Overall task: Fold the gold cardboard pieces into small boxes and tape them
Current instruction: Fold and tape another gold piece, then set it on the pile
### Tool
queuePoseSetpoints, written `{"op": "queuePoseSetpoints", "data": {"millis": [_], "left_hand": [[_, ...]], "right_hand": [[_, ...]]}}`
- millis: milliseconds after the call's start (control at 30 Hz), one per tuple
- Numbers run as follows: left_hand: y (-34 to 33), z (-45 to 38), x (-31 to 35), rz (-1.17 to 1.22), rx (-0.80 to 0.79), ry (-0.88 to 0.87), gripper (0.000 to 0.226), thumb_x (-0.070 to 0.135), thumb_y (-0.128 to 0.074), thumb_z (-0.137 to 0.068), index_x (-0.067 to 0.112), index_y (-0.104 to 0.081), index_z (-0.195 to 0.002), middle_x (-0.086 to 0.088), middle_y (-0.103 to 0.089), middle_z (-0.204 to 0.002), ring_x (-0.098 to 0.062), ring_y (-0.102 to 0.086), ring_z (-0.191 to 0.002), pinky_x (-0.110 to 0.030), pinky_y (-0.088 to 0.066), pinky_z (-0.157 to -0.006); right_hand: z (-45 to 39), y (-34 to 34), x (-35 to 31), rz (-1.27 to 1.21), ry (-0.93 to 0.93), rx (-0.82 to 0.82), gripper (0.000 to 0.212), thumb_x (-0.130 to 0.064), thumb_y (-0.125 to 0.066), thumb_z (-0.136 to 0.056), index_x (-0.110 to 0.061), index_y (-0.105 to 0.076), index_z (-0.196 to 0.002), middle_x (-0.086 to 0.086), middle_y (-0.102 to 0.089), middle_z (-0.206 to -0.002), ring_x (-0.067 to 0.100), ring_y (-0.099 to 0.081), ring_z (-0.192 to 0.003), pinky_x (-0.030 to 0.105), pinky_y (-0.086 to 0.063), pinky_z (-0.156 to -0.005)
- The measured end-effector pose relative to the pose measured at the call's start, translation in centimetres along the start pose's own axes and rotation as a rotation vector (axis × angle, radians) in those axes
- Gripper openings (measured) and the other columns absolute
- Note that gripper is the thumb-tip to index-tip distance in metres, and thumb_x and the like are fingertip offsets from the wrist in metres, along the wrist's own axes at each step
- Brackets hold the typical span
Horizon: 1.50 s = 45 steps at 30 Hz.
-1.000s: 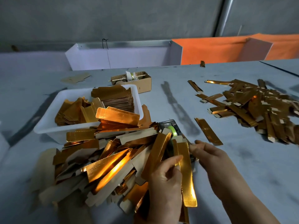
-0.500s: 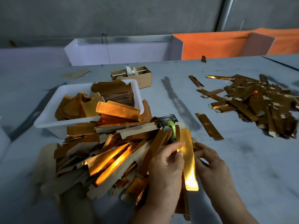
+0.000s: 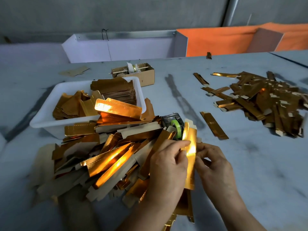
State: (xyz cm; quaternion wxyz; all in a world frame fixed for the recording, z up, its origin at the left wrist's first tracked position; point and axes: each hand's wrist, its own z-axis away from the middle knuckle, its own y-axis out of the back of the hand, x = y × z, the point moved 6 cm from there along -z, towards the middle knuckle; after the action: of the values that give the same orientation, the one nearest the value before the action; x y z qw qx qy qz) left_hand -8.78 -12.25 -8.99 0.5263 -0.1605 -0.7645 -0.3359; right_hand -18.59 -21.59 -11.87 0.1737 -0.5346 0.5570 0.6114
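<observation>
Head-worn wide-angle camera looking forward and down.
It is sitting close above the grey tabletop (image 3: 250,164), facing across it toward the far grey wall (image 3: 116,12); near edges are bending with the lens. Only this single view is covering the scene.

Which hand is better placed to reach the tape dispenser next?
Probably the right hand: it only pinches the gold piece at its edge, with bare table beside it. The left hand wraps the piece. The tape dispenser sits just ahead.
</observation>
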Motion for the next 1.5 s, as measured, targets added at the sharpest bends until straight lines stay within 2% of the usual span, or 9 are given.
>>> {"op": "queuePoseSetpoints", "data": {"millis": [200,333,433,533,633,900,967,1100,1500], "left_hand": [[1.1,0.1,0.0,0.072,0.012,0.036,0.030,0.008,-0.058,-0.091,0.029,-0.068,-0.111,0.016,-0.061,-0.112,-0.001,-0.062,-0.103,-0.014,-0.053,-0.081],[1.8,0.4,0.2,0.177,-0.059,0.148,0.037,0.010,-0.059,-0.091,0.045,-0.063,-0.103,0.013,-0.067,-0.109,-0.003,-0.065,-0.099,-0.024,-0.058,-0.078],[2.8,0.4,0.6,0.193,-0.043,0.171,0.038,0.009,-0.063,-0.088,0.044,-0.059,-0.102,0.013,-0.069,-0.100,0.002,-0.067,-0.090,-0.019,-0.058,-0.070],[3.2,0.5,1.0,0.232,-0.036,0.205,0.041,0.007,-0.069,-0.082,0.040,-0.048,-0.095,0.013,-0.069,-0.086,0.012,-0.064,-0.080,-0.010,-0.051,-0.060],[3.4,0.7,1.3,0.264,-0.051,0.238,0.042,0.012,-0.073,-0.079,0.040,-0.045,-0.094,0.016,-0.070,-0.082,0.012,-0.065,-0.077,-0.011,-0.053,-0.060],[3.9,0.8,2.0,0.233,-0.085,0.230,0.042,0.008,-0.070,-0.082,0.039,-0.045,-0.095,0.010,-0.070,-0.086,0.010,-0.066,-0.076,-0.007,-0.050,-0.059],[3.9,0.8,1.9,0.227,-0.089,0.237,0.041,0.009,-0.070,-0.082,0.039,-0.046,-0.096,0.009,-0.069,-0.089,0.012,-0.064,-0.077,-0.005,-0.048,-0.057],[3.7,0.9,1.7,0.227,-0.103,0.246,0.038,0.011,-0.070,-0.082,0.037,-0.048,-0.099,0.009,-0.069,-0.091,0.014,-0.063,-0.080,-0.004,-0.047,-0.057],[3.5,1.2,1.7,0.251,-0.156,0.271,0.031,0.012,-0.066,-0.084,0.031,-0.053,-0.105,0.009,-0.070,-0.088,0.007,-0.065,-0.080,-0.005,-0.048,-0.056]], "right_hand": [[-0.3,0.4,1.0,0.011,-0.087,-0.011,0.021,-0.003,-0.064,-0.082,-0.016,-0.062,-0.066,-0.015,-0.058,-0.097,0.002,-0.057,-0.085,-0.001,-0.039,-0.064],[0.3,2.6,1.0,-0.197,-0.186,-0.016,0.014,-0.018,-0.063,-0.086,-0.019,-0.065,-0.072,-0.011,-0.064,-0.096,0.007,-0.059,-0.094,0.021,-0.043,-0.075],[1.1,3.7,-2.3,-0.416,-0.193,-0.194,0.013,-0.030,-0.062,-0.080,-0.018,-0.064,-0.077,0.003,-0.065,-0.084,0.019,-0.062,-0.086,0.027,-0.048,-0.077],[1.7,3.5,-6.4,-0.447,-0.093,-0.425,0.016,-0.033,-0.060,-0.071,-0.020,-0.068,-0.077,0.000,-0.065,-0.076,0.010,-0.061,-0.072,0.023,-0.051,-0.064],[1.3,2.8,-8.3,-0.403,-0.026,-0.500,0.013,-0.025,-0.060,-0.073,-0.021,-0.072,-0.074,-0.003,-0.067,-0.074,0.001,-0.059,-0.065,0.011,-0.047,-0.059],[1.0,2.0,-9.0,-0.277,0.109,-0.476,0.018,-0.024,-0.057,-0.073,-0.021,-0.072,-0.084,-0.008,-0.067,-0.074,-0.002,-0.059,-0.066,0.009,-0.045,-0.056],[0.8,2.0,-8.7,-0.256,0.104,-0.442,0.013,-0.020,-0.061,-0.076,-0.024,-0.066,-0.087,-0.007,-0.066,-0.071,0.001,-0.060,-0.065,0.010,-0.046,-0.055],[0.5,2.0,-8.3,-0.237,0.066,-0.415,0.032,-0.031,-0.062,-0.067,-0.027,-0.050,-0.096,-0.003,-0.066,-0.068,0.010,-0.064,-0.065,0.015,-0.049,-0.057],[0.3,1.6,-8.5,0.050,0.065,-0.345,0.025,-0.024,-0.068,-0.079,-0.030,-0.046,-0.086,-0.005,-0.066,-0.070,0.003,-0.065,-0.065,0.019,-0.054,-0.060]]}}
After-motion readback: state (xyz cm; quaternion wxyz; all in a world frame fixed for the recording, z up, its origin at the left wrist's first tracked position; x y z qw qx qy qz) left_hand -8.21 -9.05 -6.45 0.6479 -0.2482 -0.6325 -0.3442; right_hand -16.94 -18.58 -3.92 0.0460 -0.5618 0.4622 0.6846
